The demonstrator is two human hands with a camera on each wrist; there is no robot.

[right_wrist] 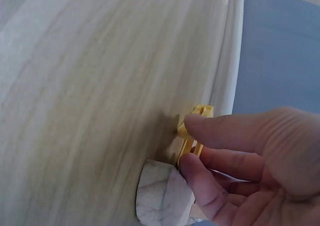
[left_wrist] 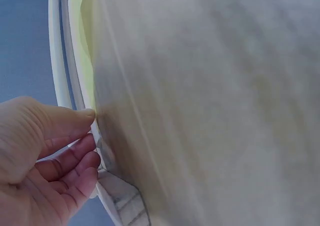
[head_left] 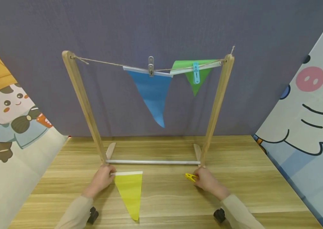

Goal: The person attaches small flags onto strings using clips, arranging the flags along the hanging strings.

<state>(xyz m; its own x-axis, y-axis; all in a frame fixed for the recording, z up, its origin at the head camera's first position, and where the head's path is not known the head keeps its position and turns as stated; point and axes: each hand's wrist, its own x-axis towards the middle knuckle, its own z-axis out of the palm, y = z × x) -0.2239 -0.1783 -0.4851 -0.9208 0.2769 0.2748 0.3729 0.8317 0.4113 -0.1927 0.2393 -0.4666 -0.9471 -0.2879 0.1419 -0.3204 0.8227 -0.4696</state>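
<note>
In the head view my left hand (head_left: 103,178) pinches the white-edged top corner of a yellow triangular pennant (head_left: 129,192), whose tip points toward me. A yellow clothespin (head_left: 190,177) sits between the thumb and fingers of my right hand (head_left: 207,181); the right wrist view shows the thumb on one side of the clothespin (right_wrist: 192,136). Above, a blue pennant (head_left: 152,92) hangs from a string (head_left: 104,62) by a grey clothespin (head_left: 151,66). To its right hangs a green pennant (head_left: 201,76), its white edge folded at an angle, held by a light blue clothespin (head_left: 196,73).
A wooden frame has a left post (head_left: 84,101) and a right post (head_left: 217,108), joined low down by a white rod (head_left: 152,162) just beyond my hands. It stands on a wood-grain table (head_left: 164,203) before a grey panel (head_left: 138,28). Cartoon-printed sheets flank both sides.
</note>
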